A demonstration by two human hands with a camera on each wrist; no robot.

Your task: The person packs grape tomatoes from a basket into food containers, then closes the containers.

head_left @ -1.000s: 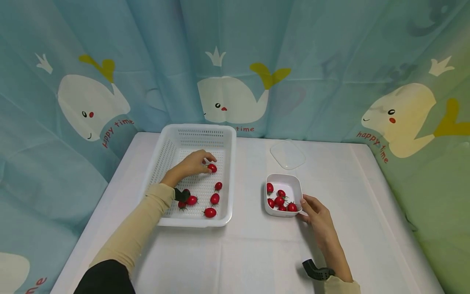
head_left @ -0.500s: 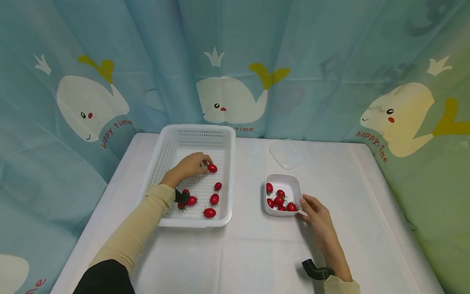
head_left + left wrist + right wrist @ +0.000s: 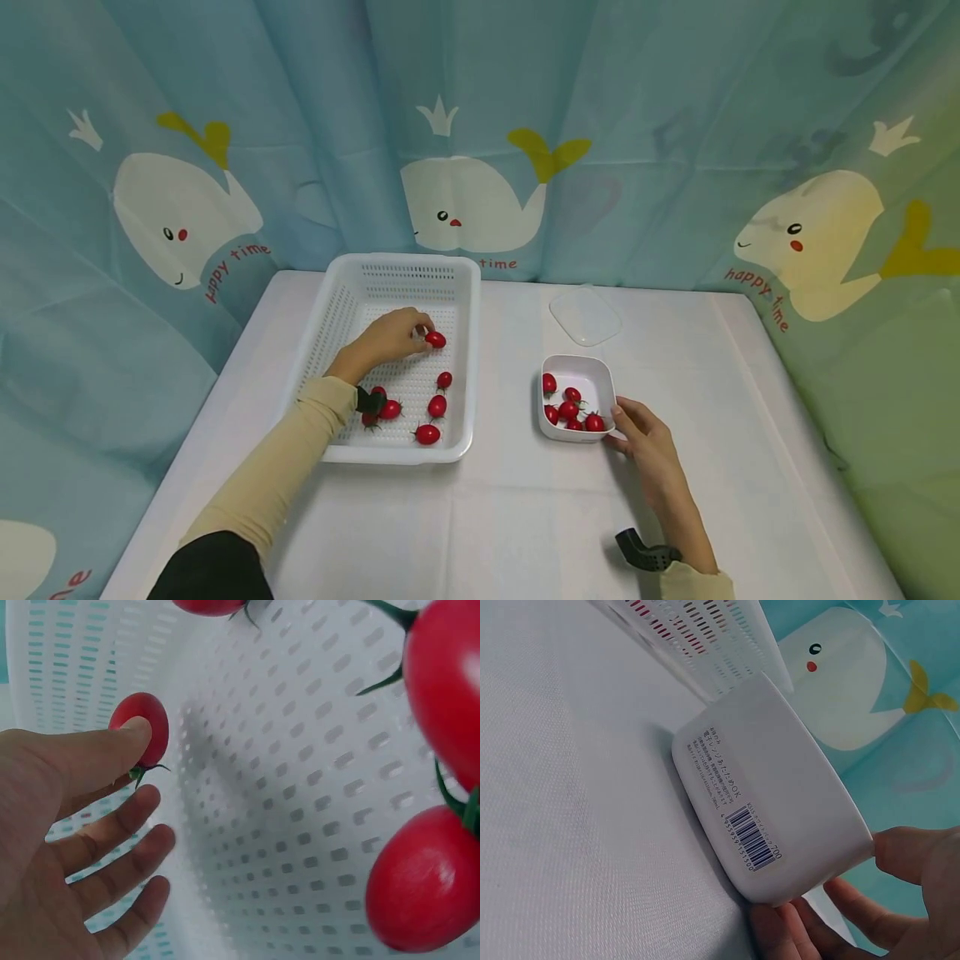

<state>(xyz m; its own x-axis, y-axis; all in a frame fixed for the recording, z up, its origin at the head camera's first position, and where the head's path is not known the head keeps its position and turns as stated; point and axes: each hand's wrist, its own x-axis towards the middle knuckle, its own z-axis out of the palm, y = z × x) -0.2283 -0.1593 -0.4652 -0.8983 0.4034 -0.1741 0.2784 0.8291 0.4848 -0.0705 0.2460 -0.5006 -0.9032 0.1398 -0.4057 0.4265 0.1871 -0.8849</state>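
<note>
My left hand [image 3: 390, 337] reaches into the white perforated basket [image 3: 397, 265] and pinches a red cherry tomato [image 3: 435, 339] between thumb and fingertips. In the left wrist view the thumb of that hand [image 3: 75, 825] presses on the tomato [image 3: 142, 731], with the other fingers curled just below it. Several more tomatoes [image 3: 437, 406] lie at the near end of the basket. My right hand [image 3: 645, 442] grips the near right corner of a small white container [image 3: 573, 436] holding several tomatoes [image 3: 568, 409]. The right wrist view shows the container [image 3: 772, 802] and my fingers [image 3: 900, 900] round its corner.
A clear lid [image 3: 586, 316] lies on the white table [image 3: 525, 517] behind the container. Blue whale-print curtains [image 3: 480, 125] close off the back and both sides. The basket floor [image 3: 285, 825] fills the left wrist view, with two big tomatoes [image 3: 420, 877] close to the camera.
My left hand's fingers have closed onto the tomato at the basket's middle and hold it slightly higher. The right hand and the container have stayed put.
</note>
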